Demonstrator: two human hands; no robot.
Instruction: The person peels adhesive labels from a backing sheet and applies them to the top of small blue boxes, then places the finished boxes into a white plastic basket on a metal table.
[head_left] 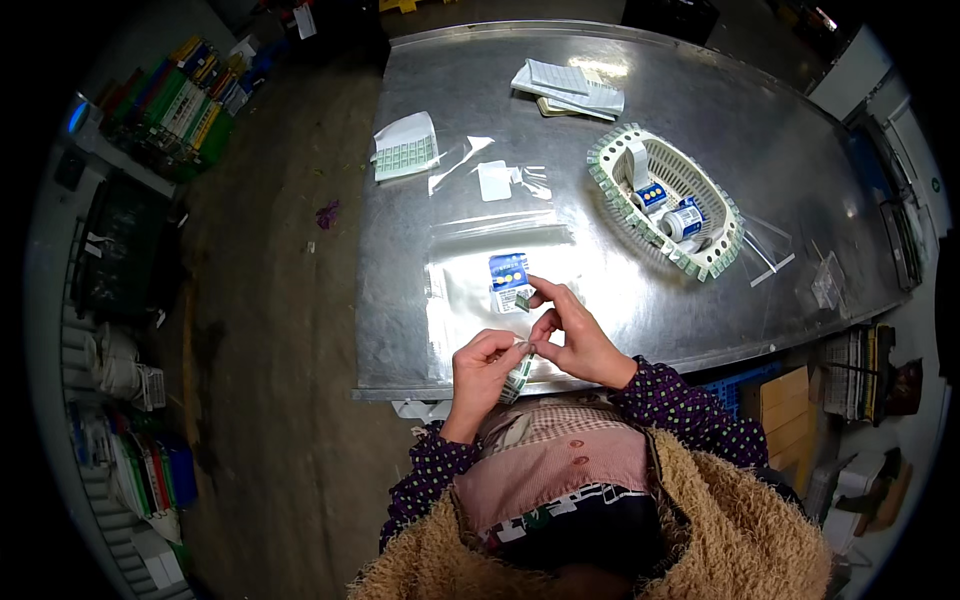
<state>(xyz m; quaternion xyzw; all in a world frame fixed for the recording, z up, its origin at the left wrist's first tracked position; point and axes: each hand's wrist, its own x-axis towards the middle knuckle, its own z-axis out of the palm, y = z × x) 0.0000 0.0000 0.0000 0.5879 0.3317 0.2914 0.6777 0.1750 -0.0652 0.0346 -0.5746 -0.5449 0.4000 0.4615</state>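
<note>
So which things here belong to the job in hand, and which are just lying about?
Probably in use:
green-and-white label sheet, in the left hand, with the right hand close against it
blue-and-white label just ahead
basket of blue-and-white items
second green label sheet, perhaps spare

Apparently just lying about:
clear film scraps
purple scrap on the floor
stacked crates

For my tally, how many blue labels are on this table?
3: one label by the right hand, second label and third label in the white basket; others may be hidden.
</note>
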